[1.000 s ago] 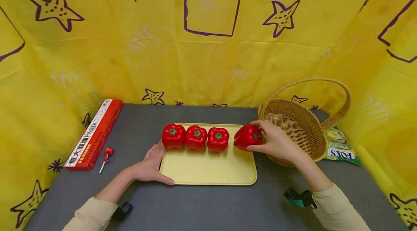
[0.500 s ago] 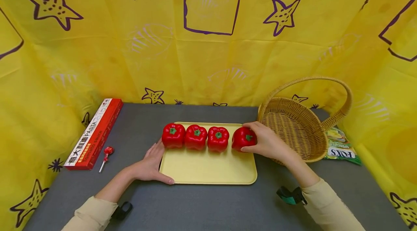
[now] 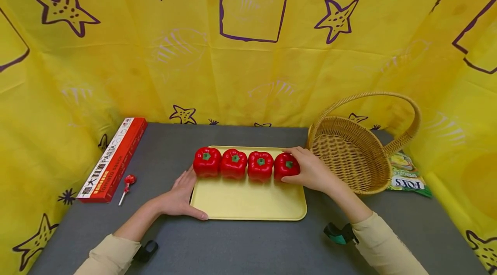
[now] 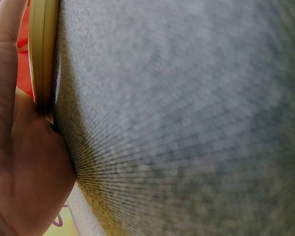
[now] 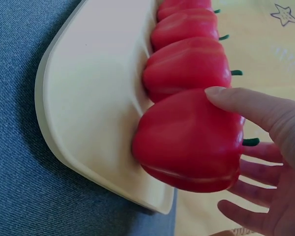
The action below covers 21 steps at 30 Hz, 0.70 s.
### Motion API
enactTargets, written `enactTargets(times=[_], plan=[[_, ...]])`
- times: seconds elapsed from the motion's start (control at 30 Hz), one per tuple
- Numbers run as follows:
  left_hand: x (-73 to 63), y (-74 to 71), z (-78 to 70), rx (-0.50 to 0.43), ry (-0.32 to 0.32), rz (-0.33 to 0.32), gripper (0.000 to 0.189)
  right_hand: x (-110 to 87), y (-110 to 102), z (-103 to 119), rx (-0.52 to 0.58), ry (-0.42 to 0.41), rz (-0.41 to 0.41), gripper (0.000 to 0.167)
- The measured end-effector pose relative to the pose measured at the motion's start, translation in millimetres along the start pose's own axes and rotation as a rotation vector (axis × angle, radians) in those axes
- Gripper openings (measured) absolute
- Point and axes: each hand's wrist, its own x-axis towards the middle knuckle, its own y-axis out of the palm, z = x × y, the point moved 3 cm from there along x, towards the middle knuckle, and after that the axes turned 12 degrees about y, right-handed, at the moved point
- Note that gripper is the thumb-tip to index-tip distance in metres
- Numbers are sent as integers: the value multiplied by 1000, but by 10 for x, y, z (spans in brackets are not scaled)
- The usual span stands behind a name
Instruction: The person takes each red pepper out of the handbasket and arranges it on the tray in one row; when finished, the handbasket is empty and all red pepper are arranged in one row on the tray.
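Observation:
A row of red bell peppers with green stems stands along the far side of the cream tray. My right hand holds the rightmost bell pepper between thumb and fingers, its base on the tray. In the right wrist view, the thumb lies on the near side of this bell pepper, and the fingers reach behind it. The neighbouring bell pepper stands close beside it. At the tray's left edge rests my left hand, thumb at the front corner and fingers stretched along the side.
A wicker basket with a tall handle tilts at the right, partly over a green FOX'S packet. On the left lie a red pasta box and a red lollipop. Yellow patterned cloth surrounds the grey table.
My right hand has moved left with the bell pepper, which was tilted on its side and now stands upright close to the others. The left hand and tray have stayed put.

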Motion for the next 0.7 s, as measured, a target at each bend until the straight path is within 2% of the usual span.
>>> enactTargets(times=[0.27, 0.5, 0.7], plan=[[-5, 6, 12, 3, -5, 0, 137, -28, 0, -54, 63, 2, 0, 83], [1, 5, 7, 5, 1, -2, 136, -22, -18, -78, 47, -39, -14, 73], [-1, 11, 12, 9, 1, -4, 137, -18, -28, -83, 49, -56, -8, 71]])
